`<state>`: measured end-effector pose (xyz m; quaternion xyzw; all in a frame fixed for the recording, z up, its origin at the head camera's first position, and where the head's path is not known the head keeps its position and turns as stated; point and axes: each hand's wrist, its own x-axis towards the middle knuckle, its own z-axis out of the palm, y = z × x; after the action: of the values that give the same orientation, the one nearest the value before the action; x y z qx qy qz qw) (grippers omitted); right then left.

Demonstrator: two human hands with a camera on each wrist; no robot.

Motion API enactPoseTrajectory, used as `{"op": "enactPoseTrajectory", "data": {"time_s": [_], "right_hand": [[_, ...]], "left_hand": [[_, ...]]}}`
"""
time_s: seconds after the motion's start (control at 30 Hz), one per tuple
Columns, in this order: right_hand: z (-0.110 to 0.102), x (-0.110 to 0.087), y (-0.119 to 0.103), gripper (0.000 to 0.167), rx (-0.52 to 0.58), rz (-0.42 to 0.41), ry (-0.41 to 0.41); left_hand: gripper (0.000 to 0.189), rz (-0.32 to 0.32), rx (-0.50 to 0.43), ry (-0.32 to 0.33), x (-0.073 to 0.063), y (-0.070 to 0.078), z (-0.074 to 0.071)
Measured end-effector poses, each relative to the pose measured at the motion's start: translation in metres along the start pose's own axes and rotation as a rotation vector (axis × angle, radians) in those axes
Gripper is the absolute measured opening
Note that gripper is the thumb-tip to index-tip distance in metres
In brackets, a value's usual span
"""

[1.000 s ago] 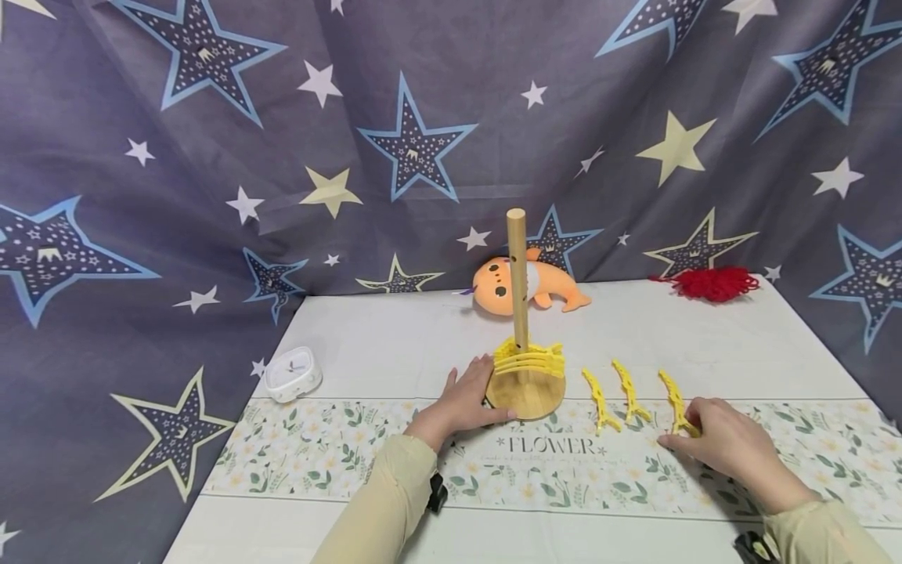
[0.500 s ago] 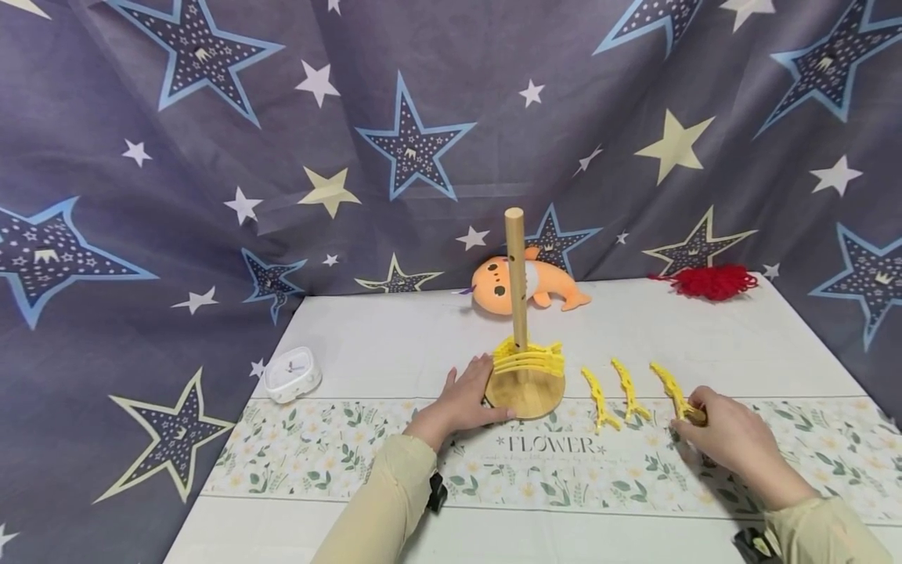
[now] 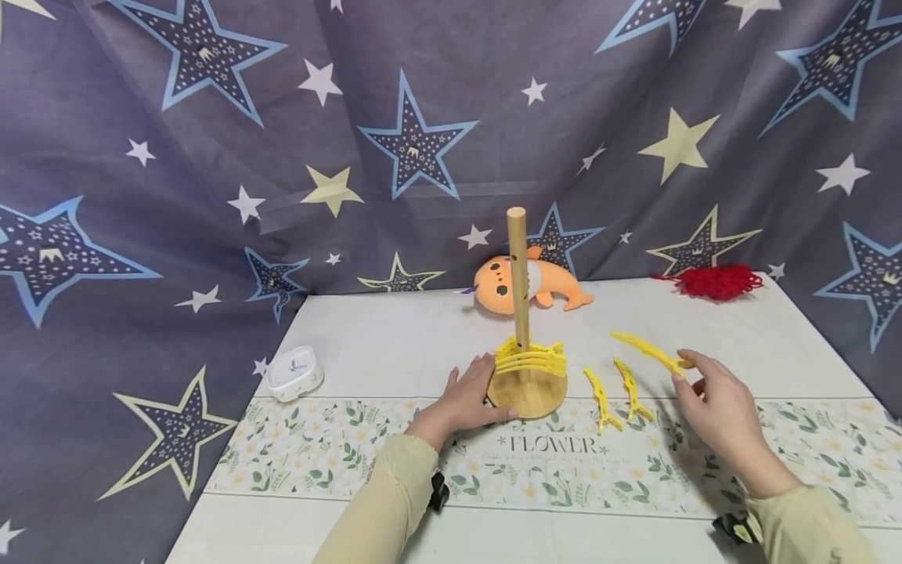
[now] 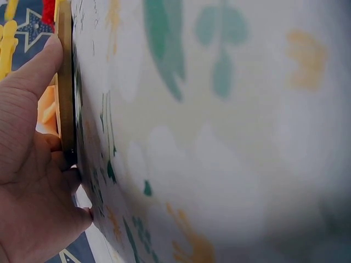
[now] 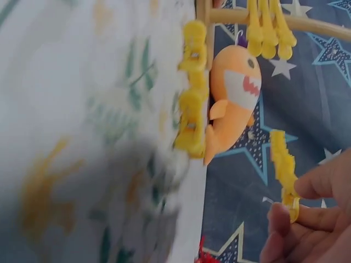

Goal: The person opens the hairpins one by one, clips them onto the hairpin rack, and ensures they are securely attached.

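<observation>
In the head view my left hand holds the round base of a wooden post stand, thumb at its front edge, fingers along its left side. The left wrist view shows the thumb against the base's rim. Several slim yellow pieces lie stacked around the post, low down. My right hand, right of the stand, pinches a slim, curved yellow plastic piece by its near end, raised off the table. Two similar pieces, forked at the near end, lie on the table: a left one and a right one.
An orange plush toy lies behind the stand. A white clock stands at the left, and a red yarn bundle lies at the back right. The tablecloth ends at a star-patterned curtain.
My right hand has taken hold of the rightmost yellow piece, lifted it from the table and moved it away from me, its far end swinging left. My left hand stays at the base.
</observation>
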<state>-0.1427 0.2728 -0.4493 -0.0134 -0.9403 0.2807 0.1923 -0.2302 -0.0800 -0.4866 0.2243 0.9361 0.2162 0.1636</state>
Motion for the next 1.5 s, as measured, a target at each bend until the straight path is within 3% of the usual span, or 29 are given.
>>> {"op": "enactPoseTrajectory", "data": {"time_s": [0.23,0.4,0.7,0.93,1.23,1.5], "right_hand": [[0.003,0.007,-0.02,0.043,0.088,-0.063,0.008],[0.009,0.011,-0.033,0.038,0.12,-0.155,0.039],[0.03,0.024,-0.056,0.029,0.104,-0.209,0.11],[0.049,0.038,-0.079,0.024,0.084,-0.299,0.128],[0.066,0.042,-0.102,0.023,0.085,-0.318,0.087],[0.071,0.039,-0.105,0.034,0.102,-0.347,0.012]], "left_hand": [[0.106,-0.001,0.011,-0.004,-0.001,0.0,-0.001],[0.107,0.005,0.012,0.001,0.0,-0.001,-0.001],[0.107,-0.01,0.018,-0.006,0.0,-0.002,0.0],[0.107,0.003,0.013,0.001,0.001,-0.001,-0.003],[0.107,0.002,0.002,0.002,0.0,-0.001,-0.001],[0.106,-0.01,0.005,-0.007,-0.001,0.0,-0.001]]}}
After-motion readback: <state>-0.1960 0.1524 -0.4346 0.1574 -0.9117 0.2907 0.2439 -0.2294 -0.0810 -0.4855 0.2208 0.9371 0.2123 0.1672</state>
